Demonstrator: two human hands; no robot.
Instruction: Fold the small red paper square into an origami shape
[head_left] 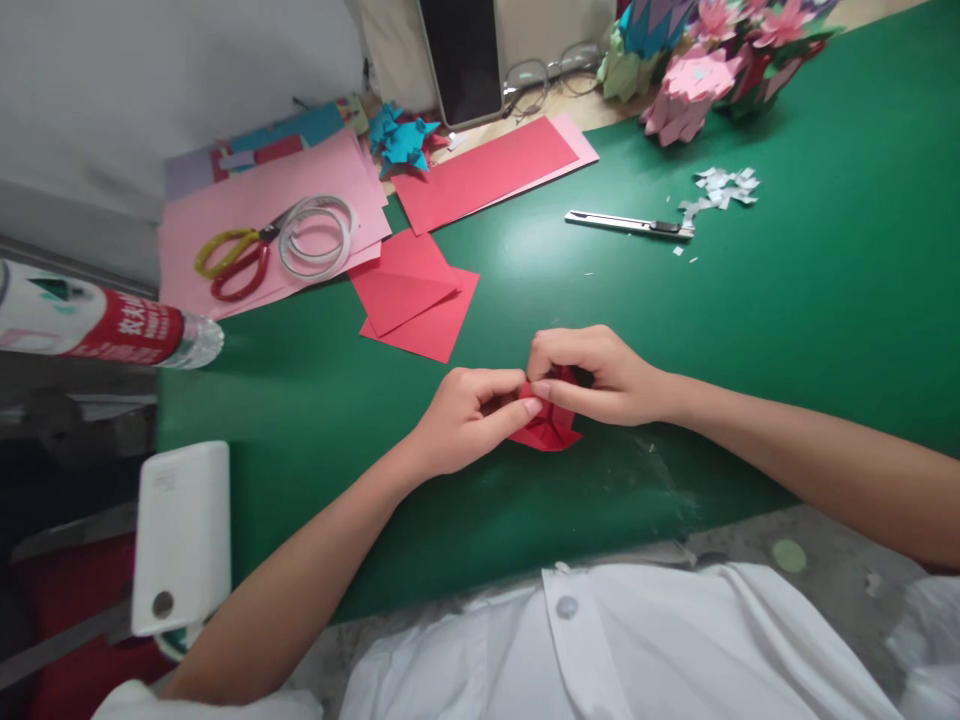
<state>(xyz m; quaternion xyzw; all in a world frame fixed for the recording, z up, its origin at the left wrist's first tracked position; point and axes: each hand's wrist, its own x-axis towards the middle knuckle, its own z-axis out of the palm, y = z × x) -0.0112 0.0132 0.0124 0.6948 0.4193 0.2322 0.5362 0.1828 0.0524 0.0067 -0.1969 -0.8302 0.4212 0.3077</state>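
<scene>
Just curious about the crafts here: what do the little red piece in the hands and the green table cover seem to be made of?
The red piece, pinched by the left hand and right hand, looks like matte coloured paper: thin, with sharp creases. The green cover seems a smooth, faintly glossy mat, perhaps plastic or rubber; it shows soft glare.

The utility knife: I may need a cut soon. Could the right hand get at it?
Probably yes: bare green mat lies between the right hand and the utility knife, though that hand now pinches the red folded paper.
</scene>
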